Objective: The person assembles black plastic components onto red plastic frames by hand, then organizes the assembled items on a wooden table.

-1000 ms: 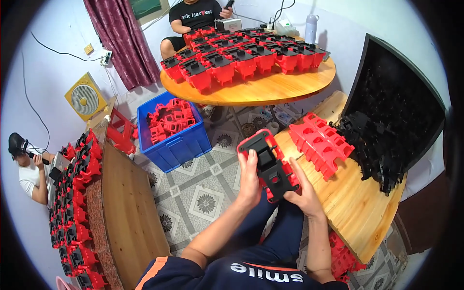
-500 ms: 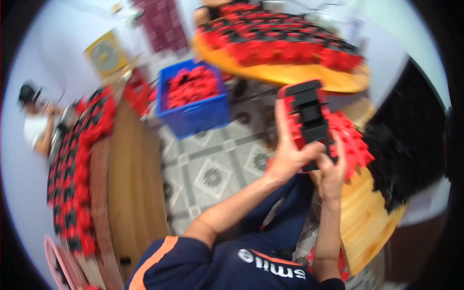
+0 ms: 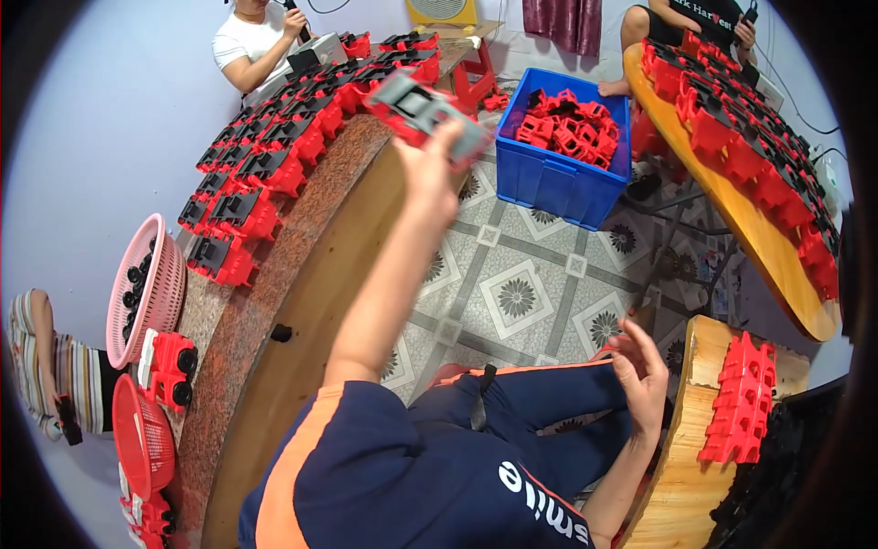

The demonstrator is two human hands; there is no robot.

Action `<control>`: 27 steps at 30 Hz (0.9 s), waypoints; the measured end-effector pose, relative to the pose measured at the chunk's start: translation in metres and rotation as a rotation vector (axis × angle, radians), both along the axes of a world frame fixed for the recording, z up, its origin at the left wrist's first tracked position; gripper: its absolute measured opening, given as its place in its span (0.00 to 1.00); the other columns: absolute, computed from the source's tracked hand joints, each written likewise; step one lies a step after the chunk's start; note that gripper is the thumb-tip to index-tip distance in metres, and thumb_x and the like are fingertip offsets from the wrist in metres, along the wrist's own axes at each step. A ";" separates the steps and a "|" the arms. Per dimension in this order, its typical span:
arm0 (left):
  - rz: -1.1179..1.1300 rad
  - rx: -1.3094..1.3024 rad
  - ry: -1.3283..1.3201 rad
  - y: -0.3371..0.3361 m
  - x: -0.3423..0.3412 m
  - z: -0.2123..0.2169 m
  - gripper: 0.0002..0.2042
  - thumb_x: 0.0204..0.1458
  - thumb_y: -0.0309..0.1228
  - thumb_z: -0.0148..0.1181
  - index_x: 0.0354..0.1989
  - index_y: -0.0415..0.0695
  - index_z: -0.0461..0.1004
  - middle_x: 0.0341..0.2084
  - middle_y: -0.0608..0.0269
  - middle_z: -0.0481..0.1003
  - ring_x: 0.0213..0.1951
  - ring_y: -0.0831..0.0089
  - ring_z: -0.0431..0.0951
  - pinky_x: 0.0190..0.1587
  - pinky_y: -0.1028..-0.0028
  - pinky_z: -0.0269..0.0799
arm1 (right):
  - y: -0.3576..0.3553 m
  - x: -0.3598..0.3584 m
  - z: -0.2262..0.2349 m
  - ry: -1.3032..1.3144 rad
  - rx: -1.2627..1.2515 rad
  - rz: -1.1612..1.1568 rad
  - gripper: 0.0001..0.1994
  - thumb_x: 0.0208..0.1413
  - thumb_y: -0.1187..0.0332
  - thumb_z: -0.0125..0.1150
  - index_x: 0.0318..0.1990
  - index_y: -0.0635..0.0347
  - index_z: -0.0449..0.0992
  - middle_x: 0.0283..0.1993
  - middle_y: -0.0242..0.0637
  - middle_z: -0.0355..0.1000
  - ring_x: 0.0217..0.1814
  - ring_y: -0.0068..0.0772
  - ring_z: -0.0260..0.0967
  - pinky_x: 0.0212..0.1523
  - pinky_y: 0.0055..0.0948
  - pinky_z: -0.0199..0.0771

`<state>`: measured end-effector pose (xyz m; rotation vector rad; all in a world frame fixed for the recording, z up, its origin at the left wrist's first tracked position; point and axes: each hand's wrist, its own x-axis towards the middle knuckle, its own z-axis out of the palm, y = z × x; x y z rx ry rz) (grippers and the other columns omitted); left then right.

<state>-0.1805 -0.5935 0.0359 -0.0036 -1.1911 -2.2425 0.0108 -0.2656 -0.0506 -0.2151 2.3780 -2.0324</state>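
My left hand (image 3: 428, 174) grips a red toy vehicle body (image 3: 422, 112) with a dark grey-black plate on top, smeared by motion. It is held up beside the far part of the granite-topped table (image 3: 320, 197). Rows of similar red-and-black toy vehicle bodies (image 3: 265, 165) stand on that table, to the left of this hand. Over my lap, my right hand (image 3: 643, 377) has its fingers apart and nothing in it. Nearest to it is a light wooden board (image 3: 681, 457) bearing a bunch of red plastic parts (image 3: 743, 403).
A blue crate (image 3: 558, 188) of red parts stands on the tiled floor. More red-and-black bodies (image 3: 732, 137) line an orange-brown table (image 3: 709, 178), a person behind it. Two people are beyond the granite table. Pink basket (image 3: 169, 288), red basket (image 3: 155, 448), and toy trucks (image 3: 169, 371) sit near-left.
The view has swung left. My right hand has let go of the toy vehicle body, and my left hand has carried it over to the granite-topped table's side.
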 end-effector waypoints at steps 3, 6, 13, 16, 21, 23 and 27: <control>0.202 0.066 -0.162 -0.108 -0.075 -0.023 0.19 0.45 0.24 0.67 0.46 0.40 0.69 0.39 0.58 0.77 0.37 0.64 0.81 0.43 0.62 0.81 | 0.000 0.005 -0.015 -0.025 -0.019 -0.010 0.23 0.57 0.70 0.64 0.60 0.66 0.70 0.56 0.42 0.72 0.54 0.31 0.72 0.51 0.28 0.74; 0.219 0.185 -0.261 -0.152 -0.106 -0.025 0.18 0.43 0.21 0.68 0.44 0.35 0.72 0.39 0.53 0.77 0.36 0.63 0.81 0.42 0.62 0.82 | 0.002 0.006 -0.023 -0.068 -0.018 -0.040 0.22 0.58 0.72 0.62 0.59 0.67 0.70 0.55 0.42 0.73 0.53 0.31 0.73 0.53 0.29 0.73; 0.081 -0.089 -0.175 -0.135 -0.056 0.004 0.14 0.47 0.29 0.69 0.43 0.42 0.77 0.37 0.61 0.81 0.38 0.67 0.82 0.42 0.63 0.81 | -0.004 -0.003 -0.036 -0.099 -0.046 -0.095 0.20 0.59 0.74 0.61 0.58 0.68 0.70 0.52 0.42 0.74 0.52 0.30 0.73 0.54 0.28 0.72; 0.204 -0.240 -0.070 -0.164 -0.036 0.042 0.14 0.48 0.29 0.68 0.44 0.44 0.76 0.37 0.62 0.81 0.38 0.70 0.82 0.41 0.63 0.81 | -0.004 -0.011 -0.042 -0.113 -0.055 -0.087 0.19 0.60 0.75 0.59 0.58 0.68 0.71 0.51 0.41 0.75 0.52 0.29 0.73 0.54 0.28 0.72; 0.270 -0.173 -0.170 -0.309 -0.024 0.099 0.14 0.51 0.32 0.67 0.45 0.42 0.76 0.40 0.57 0.80 0.41 0.64 0.82 0.47 0.58 0.80 | -0.010 -0.020 -0.049 -0.092 0.037 -0.058 0.18 0.60 0.73 0.60 0.57 0.68 0.71 0.50 0.41 0.75 0.51 0.28 0.72 0.55 0.27 0.70; 0.221 -0.038 -0.272 -0.359 -0.044 0.100 0.15 0.52 0.34 0.66 0.46 0.42 0.75 0.41 0.54 0.80 0.40 0.60 0.82 0.48 0.55 0.79 | -0.011 -0.014 -0.053 -0.102 0.018 -0.057 0.18 0.60 0.73 0.60 0.57 0.68 0.72 0.49 0.40 0.75 0.51 0.28 0.72 0.55 0.27 0.70; 0.176 0.002 -0.432 -0.356 -0.063 0.085 0.16 0.50 0.38 0.68 0.45 0.45 0.76 0.39 0.58 0.81 0.40 0.63 0.83 0.46 0.55 0.79 | -0.008 -0.008 -0.057 -0.138 0.044 -0.090 0.17 0.60 0.73 0.60 0.55 0.68 0.73 0.48 0.39 0.76 0.51 0.27 0.72 0.54 0.26 0.71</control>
